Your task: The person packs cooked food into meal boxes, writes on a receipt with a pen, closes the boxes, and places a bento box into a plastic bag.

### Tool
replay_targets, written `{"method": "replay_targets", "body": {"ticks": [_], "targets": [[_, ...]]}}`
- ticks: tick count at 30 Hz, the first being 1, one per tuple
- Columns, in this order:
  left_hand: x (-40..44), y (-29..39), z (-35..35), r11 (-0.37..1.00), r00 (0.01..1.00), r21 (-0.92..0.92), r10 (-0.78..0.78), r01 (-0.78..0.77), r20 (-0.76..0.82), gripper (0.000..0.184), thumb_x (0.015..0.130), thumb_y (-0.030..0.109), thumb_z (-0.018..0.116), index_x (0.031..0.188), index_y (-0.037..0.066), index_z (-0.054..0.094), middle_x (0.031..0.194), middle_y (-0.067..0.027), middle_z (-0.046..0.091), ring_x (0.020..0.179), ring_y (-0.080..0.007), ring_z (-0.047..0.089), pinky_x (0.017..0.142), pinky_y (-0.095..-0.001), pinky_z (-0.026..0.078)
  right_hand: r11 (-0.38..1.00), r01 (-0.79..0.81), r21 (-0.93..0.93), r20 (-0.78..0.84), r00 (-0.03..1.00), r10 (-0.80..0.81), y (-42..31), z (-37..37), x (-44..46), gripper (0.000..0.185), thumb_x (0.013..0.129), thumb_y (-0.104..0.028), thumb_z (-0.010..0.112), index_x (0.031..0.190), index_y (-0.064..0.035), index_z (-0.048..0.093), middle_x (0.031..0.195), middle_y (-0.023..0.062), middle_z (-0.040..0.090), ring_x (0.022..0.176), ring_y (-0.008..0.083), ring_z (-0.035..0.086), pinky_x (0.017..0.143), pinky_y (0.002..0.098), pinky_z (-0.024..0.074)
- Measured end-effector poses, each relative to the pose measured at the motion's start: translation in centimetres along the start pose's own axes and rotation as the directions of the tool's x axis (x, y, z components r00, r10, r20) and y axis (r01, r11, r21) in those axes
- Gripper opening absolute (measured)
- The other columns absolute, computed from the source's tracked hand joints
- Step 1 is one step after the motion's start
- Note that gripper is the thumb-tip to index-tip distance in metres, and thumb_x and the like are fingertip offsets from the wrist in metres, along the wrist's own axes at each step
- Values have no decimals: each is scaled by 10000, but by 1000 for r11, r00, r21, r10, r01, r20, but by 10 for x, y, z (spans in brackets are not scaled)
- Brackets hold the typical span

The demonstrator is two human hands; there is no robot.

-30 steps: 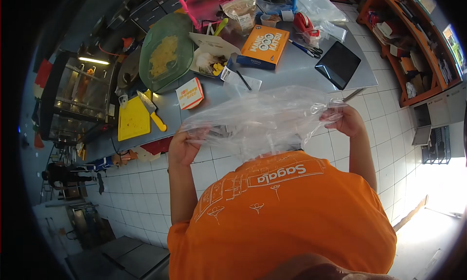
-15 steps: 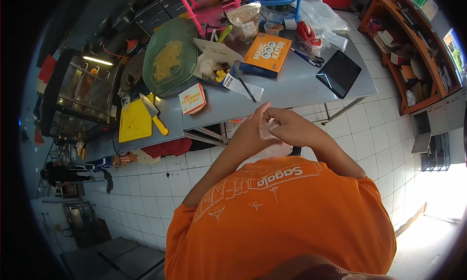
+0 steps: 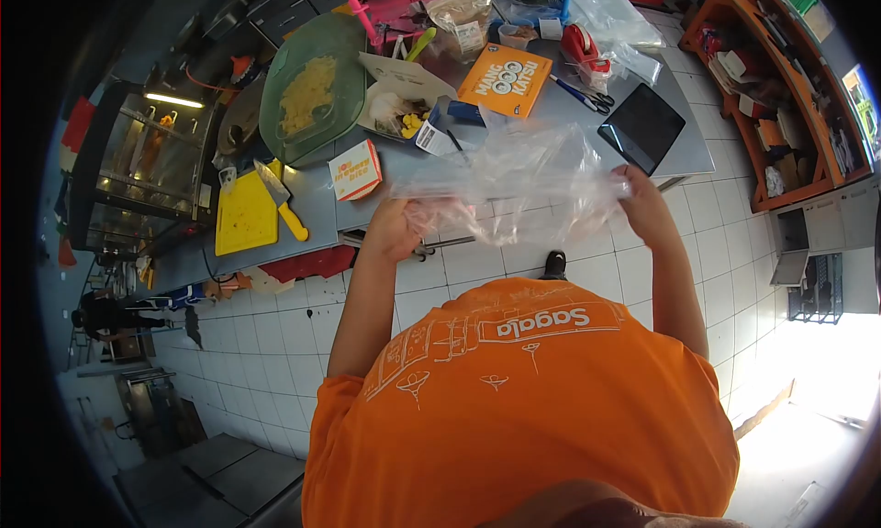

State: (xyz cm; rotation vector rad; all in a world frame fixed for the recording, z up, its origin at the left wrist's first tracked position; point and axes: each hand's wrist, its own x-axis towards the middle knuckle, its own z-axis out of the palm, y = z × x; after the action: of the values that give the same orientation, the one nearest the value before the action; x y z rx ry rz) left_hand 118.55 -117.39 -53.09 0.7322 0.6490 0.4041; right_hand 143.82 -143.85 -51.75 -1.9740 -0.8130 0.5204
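A clear plastic bag [image 3: 523, 184] is stretched wide between my two hands, in front of the table's near edge. My left hand [image 3: 396, 230] is closed on its left end, with some of the film bunched by the fingers. On the other side my right hand [image 3: 640, 200] grips the bag's right end. The film is partly smeared by motion. Through and behind it stand an orange Mang Katsu box [image 3: 505, 78] and an open carton with food [image 3: 401, 106]. A small white and orange box [image 3: 356, 171] stands near my left hand.
On the steel table are a green tub [image 3: 344, 101], a yellow cutting board [image 3: 246, 218] with a knife [image 3: 286, 207], scissors [image 3: 587, 97], a red tape dispenser [image 3: 580, 46] and a black tablet [image 3: 641, 129]. An orange shelf [image 3: 766, 97] stands right. Another person [image 3: 115, 315] is far left.
My hands were together before my chest around crumpled plastic. Now they are spread apart, left and right, with the bag unfolded between them.
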Motion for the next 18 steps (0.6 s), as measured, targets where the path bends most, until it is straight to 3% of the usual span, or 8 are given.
{"method": "replay_targets", "body": {"ticks": [2,5,6,9,13,15,16,18], "targets": [[5,-9,-46,982,953,-186,29,29,302,389,867,211,573,1152,-48,520,710,3,531,674,-129,545,597,-303,443,699,-306,646,254,950,181,27,17,-19,338,796,-6,514,1130,-2,567,1008,77,610,941,195,570,840,312,458],[-23,17,-38,838,699,-170,-300,518,650,441,832,195,628,1170,-65,517,668,59,487,613,-37,480,536,-200,384,202,-242,949,195,955,225,27,3,-33,334,800,-38,504,1124,20,559,1029,125,619,928,221,588,809,352,492],[-33,26,-28,709,529,-82,-438,700,727,451,825,206,642,1166,-62,521,652,71,474,599,-18,459,524,-180,362,229,-178,957,81,923,377,15,-13,-31,354,793,-66,504,1134,16,554,961,129,622,819,219,606,752,358,520],[-31,18,-42,812,424,348,-552,468,718,496,833,195,628,1238,-43,470,644,45,509,577,-59,480,515,-195,362,149,-204,968,187,975,119,28,-44,-15,349,795,-112,550,1125,1,563,954,154,636,836,239,640,763,314,520],[-46,28,-23,866,826,372,-459,333,327,472,858,150,579,1279,-18,448,815,-26,607,664,-121,564,632,-271,472,898,-299,323,240,944,228,16,-55,-4,477,684,-158,705,1120,-7,582,958,146,647,884,266,629,793,331,498],[-57,24,22,968,965,51,-248,245,79,412,882,156,545,1251,-12,476,914,-54,630,713,-144,595,716,-311,509,955,-87,-284,169,976,139,4,-42,-9,484,656,-180,747,1089,-26,596,926,132,643,810,287,626,759,346,497],[-51,20,20,979,965,8,-202,204,166,353,911,144,481,1229,-6,493,1020,-91,620,870,-173,616,854,-357,497,926,-150,-347,159,963,216,-7,-38,-7,426,657,-165,732,1032,-9,601,958,145,643,816,293,627,775,350,491],[-29,8,-13,941,940,-254,-141,225,311,380,916,194,485,1239,-8,484,1060,-113,615,912,-193,612,850,-358,492,912,-34,-409,-70,997,5,30,-32,3,370,671,-133,709,1000,-5,599,917,149,641,821,283,627,778,340,492]]}}
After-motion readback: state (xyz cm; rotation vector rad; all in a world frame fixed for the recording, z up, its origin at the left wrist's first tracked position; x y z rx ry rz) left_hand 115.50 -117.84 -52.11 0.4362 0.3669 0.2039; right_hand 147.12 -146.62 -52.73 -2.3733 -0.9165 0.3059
